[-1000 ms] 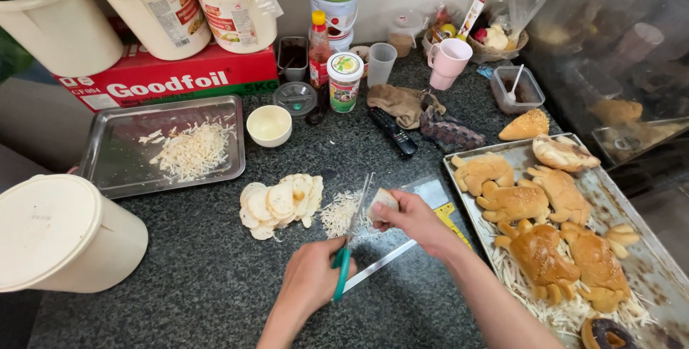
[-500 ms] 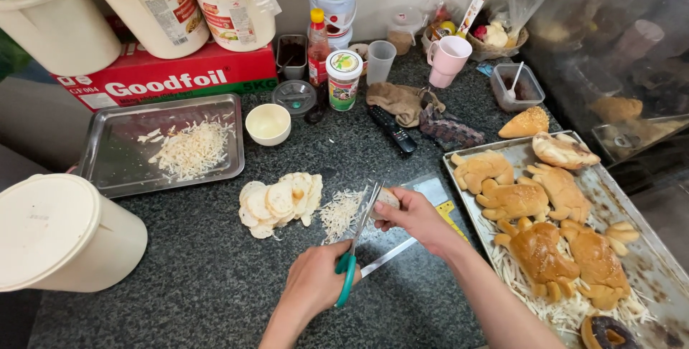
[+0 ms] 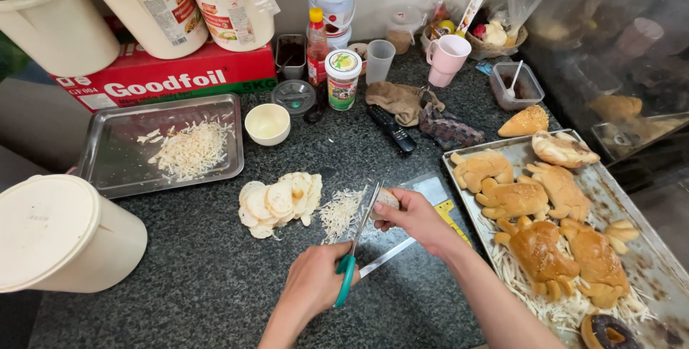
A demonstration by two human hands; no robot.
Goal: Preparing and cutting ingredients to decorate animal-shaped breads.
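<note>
My left hand (image 3: pixel 314 281) grips green-handled scissors (image 3: pixel 357 243), blades pointing up and away from me. My right hand (image 3: pixel 415 214) holds a small stack of pale round slices (image 3: pixel 386 198) against the blades. Just left of the blades lies a heap of fine white shreds (image 3: pixel 340 211) on the dark speckled counter (image 3: pixel 201 277). Further left sits a pile of pale round slices (image 3: pixel 278 197). A long flat metal blade (image 3: pixel 387 257) lies on the counter under my right wrist.
A steel tray (image 3: pixel 108 170) with more shreds (image 3: pixel 188 149) sits at the back left, a white lidded bucket (image 3: pixel 61 234) at the left edge. A baking tray (image 3: pixel 646 248) of golden shaped breads (image 3: pixel 538 241) fills the right. Small bowl (image 3: pixel 267 124), jars, cups and tubs line the back.
The scissors have swung from nearly flat to a more upright angle, and my right hand has fed the slices slightly further into the blades.
</note>
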